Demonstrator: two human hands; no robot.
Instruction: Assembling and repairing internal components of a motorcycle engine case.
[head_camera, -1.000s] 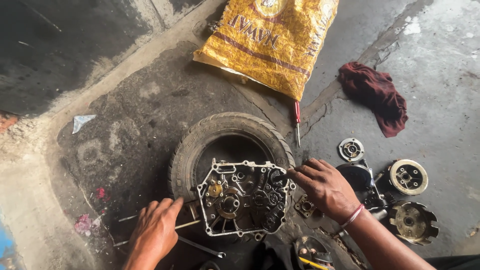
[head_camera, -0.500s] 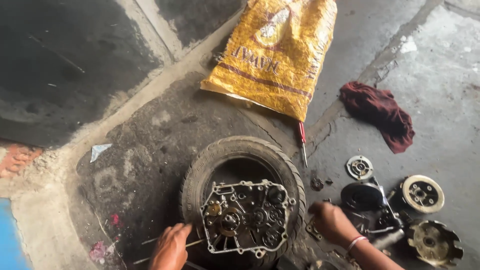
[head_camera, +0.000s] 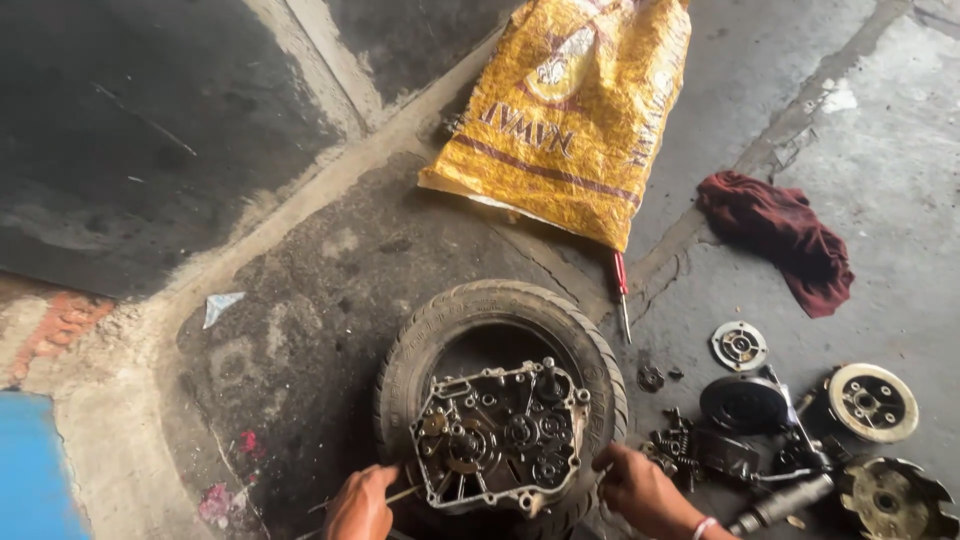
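engine case (head_camera: 500, 435) on tyre (head_camera: 420, 345), between left hand (head_camera: 360, 505), right hand (head_camera: 640, 490).

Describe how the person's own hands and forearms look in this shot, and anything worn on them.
Both hands are bare, with no gloves. The left hand shows only down to about the wrist at the bottom edge; no sleeve, ring or band can be seen on it. The right hand leads into a bare forearm with no sleeve in view, and a thin light-coloured bangle circles the wrist. Both hands look smudged with workshop grime.

Bare forearms, a pale bangle (head_camera: 704, 527) on the right wrist.
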